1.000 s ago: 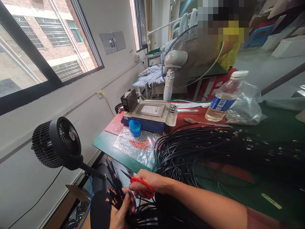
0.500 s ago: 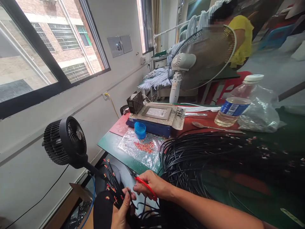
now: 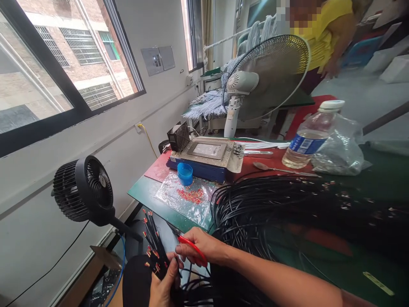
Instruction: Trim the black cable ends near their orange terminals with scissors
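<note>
My left hand point(image 3: 166, 279) is closed around a bundle of black cables point(image 3: 155, 238) low in the middle of the head view. Short red and yellow wire ends stick out of their tips, which point up and left. One cable end stands apart between its thumb and fingers. My right hand point(image 3: 200, 247) is wrapped round red-handled snips point(image 3: 193, 246), close beside the left hand. Their dark tip points up and left, away from the cables; whether the jaws are open is too small to tell. Loose cable lengths hang below both hands.
A large heap of black cables point(image 3: 246, 204) covers the table's right. Coloured scraps point(image 3: 191, 196) lie on a plastic sheet by a blue cup point(image 3: 185, 174). Behind stand a blue hot plate point(image 3: 204, 168), a bottle point(image 3: 303, 147) and fans. A person in yellow point(image 3: 332, 30) is at the back.
The left hand and its cable bundle have shifted slightly right, the cable tips more upright. The snips stay in the right hand. The person behind has straightened and moved right.
</note>
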Available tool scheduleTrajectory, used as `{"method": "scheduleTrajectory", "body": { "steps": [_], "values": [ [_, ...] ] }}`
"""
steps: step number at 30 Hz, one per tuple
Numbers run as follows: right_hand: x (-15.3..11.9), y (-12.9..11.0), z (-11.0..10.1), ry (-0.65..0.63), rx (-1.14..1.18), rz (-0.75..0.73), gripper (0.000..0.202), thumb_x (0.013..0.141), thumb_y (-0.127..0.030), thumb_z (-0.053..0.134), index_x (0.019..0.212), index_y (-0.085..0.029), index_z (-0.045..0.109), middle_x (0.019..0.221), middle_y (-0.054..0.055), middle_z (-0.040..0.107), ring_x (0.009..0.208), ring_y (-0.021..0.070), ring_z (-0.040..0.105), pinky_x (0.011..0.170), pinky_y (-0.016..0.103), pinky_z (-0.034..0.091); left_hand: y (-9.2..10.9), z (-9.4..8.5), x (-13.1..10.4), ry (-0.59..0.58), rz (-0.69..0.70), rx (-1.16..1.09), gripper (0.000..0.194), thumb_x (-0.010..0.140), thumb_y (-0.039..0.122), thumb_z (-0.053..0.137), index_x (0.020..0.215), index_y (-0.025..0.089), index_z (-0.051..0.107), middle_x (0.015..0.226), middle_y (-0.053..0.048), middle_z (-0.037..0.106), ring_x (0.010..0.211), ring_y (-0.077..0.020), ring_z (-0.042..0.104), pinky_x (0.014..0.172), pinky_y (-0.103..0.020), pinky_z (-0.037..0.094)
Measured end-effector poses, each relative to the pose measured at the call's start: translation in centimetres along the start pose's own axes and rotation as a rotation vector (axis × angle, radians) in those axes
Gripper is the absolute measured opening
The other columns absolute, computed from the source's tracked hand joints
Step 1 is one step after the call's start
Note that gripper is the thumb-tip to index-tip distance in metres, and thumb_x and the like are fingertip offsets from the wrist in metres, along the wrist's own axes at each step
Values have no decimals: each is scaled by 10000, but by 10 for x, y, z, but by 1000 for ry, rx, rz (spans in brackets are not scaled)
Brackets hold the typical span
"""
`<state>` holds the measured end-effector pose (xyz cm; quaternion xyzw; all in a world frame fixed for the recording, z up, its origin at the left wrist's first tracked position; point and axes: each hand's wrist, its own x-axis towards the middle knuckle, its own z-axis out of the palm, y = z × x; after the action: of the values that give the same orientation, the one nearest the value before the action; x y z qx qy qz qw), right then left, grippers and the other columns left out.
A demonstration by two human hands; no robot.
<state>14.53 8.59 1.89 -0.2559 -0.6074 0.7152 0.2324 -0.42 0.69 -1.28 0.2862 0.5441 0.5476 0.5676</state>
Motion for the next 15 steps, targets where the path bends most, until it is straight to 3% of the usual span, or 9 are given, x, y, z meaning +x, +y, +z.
{"method": "scheduleTrajectory", "body": {
  "steps": [5,8,10,12,15],
  "values": [
    [1,3,-1,-17,-32,26,498,713,-583,550,600,-99,581,430,-44,442,353,39,375,353,162,271,-3,-3,2,28,-7,-32,192,678,339,629,701,149,618,579,2,569,388,-25,315,392,-215,186],
    [4,13,0,40,-194,-38,472,750,-556,527,636,-106,608,453,-42,431,400,48,376,399,177,269,-2,-1,3,192,-97,-156,243,594,311,718,772,168,637,569,-9,624,435,-57,458,391,-172,267],
    [5,20,3,177,-445,-207,436,764,-516,539,620,-110,604,493,-26,449,462,60,386,446,196,267,1,0,4,290,-129,-227,341,522,297,770,809,167,639,589,-37,668,475,-91,532,380,-159,307],
    [5,24,6,314,-739,-474,374,793,-440,537,606,-120,582,545,-3,492,518,79,401,485,223,266,4,-1,6,314,-142,-269,419,465,291,801,821,145,635,602,-60,686,463,-94,530,347,-154,303],
    [1,21,13,325,-1071,-867,263,863,-265,447,667,-141,572,588,9,534,544,98,405,510,261,250,6,-4,8,260,-216,-332,393,472,284,799,791,124,633,548,-30,652,402,-57,450,328,-150,286]
  ]
}}
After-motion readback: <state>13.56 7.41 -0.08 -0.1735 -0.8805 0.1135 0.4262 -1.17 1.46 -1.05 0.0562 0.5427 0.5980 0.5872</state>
